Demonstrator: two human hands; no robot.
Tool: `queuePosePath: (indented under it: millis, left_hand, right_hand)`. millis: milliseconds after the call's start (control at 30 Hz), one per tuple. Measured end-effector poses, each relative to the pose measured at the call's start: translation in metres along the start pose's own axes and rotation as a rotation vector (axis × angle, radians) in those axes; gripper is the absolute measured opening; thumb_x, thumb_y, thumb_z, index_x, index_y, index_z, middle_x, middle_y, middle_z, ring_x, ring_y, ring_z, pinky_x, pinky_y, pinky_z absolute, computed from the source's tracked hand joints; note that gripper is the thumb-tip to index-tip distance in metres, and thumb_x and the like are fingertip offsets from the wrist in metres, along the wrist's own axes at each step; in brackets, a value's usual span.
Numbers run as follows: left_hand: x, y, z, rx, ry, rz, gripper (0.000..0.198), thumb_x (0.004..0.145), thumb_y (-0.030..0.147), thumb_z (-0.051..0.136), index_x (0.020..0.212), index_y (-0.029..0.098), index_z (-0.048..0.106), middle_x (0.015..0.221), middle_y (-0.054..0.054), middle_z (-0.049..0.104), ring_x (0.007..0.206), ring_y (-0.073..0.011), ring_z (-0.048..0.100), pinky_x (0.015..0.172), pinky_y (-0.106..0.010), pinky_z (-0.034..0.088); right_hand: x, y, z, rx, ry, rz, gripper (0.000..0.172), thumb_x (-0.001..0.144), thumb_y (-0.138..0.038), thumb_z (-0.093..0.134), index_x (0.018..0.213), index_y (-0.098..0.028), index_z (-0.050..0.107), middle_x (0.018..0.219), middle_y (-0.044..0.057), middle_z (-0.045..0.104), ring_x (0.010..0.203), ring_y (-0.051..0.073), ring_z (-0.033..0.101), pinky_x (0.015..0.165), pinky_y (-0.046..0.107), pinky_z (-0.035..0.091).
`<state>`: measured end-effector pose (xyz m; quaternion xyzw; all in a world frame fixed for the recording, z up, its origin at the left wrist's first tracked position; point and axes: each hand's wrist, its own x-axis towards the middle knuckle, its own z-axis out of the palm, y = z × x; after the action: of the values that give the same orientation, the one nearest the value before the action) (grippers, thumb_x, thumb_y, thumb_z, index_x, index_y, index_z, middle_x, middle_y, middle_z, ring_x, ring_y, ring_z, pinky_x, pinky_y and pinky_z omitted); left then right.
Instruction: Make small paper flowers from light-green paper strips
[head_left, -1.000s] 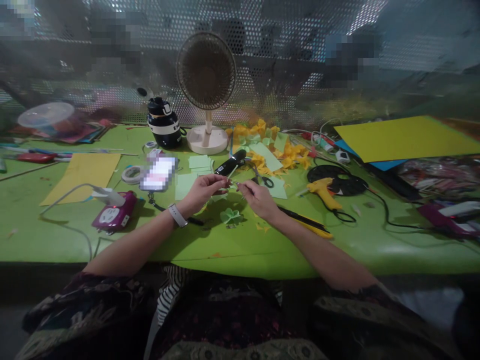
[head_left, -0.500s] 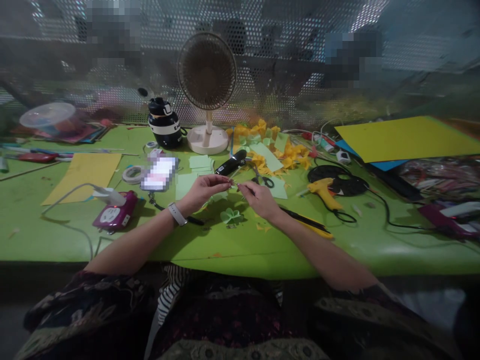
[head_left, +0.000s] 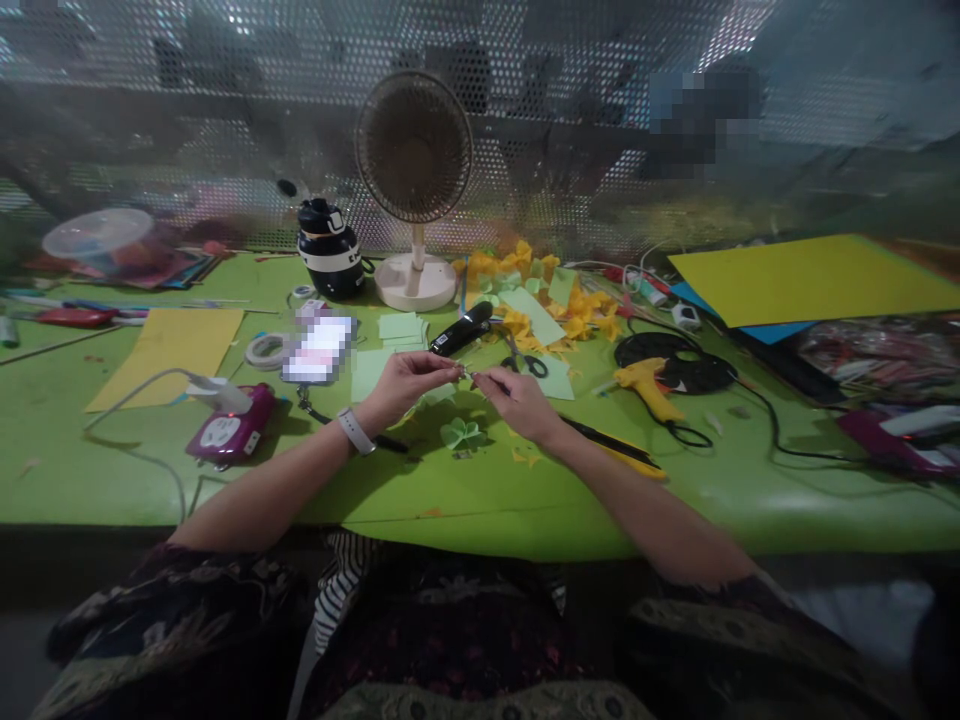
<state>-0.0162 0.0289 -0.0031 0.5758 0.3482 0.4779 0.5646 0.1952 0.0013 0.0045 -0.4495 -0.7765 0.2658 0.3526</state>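
Observation:
My left hand (head_left: 409,387) is closed in a pinch, its fingertips meeting those of the right over the middle of the table. My right hand (head_left: 519,402) is also pinched, thumb and forefinger together. Between both sets of fingertips shows a small pale green piece (head_left: 466,371), mostly hidden and too small to make out fully. Just below the hands, a folded green paper flower (head_left: 463,433) lies on the green table (head_left: 450,515). Scissors (head_left: 534,366) and a black stapler (head_left: 461,329) lie just beyond the fingers. Green paper squares (head_left: 399,328) are stacked behind my left hand.
Yellow paper flowers (head_left: 596,303) are heaped at the back, beside a fan (head_left: 415,285) and a bottle (head_left: 330,260). Right of my hand lie a yellow cutter (head_left: 637,462) and a glue gun (head_left: 656,390). A phone (head_left: 321,348) and purple power adapter (head_left: 232,430) are on the left.
Both hands stay pinched at nearly the same spot, with only a slight shift of the fingertips around the small piece. The whole view has dipped very slightly.

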Motion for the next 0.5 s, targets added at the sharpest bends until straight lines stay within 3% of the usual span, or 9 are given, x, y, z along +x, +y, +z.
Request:
queuePosePath:
  millis: [500]
  left_hand:
    - [-0.0013, -0.0007, 0.0028, -0.078, 0.007, 0.019, 0.019, 0.066, 0.034, 0.090, 0.078, 0.021, 0.081, 0.086, -0.006, 0.080, 0.080, -0.0156, 0.074, 0.085, -0.034, 0.059]
  right_hand:
    - [0.0002, 0.0030, -0.0001, 0.069, -0.060, -0.026, 0.040, 0.099, -0.052, 0.047, 0.080, -0.020, 0.062, 0.069, 0.000, 0.056, 0.063, 0.014, 0.049, 0.062, 0.028, 0.037]
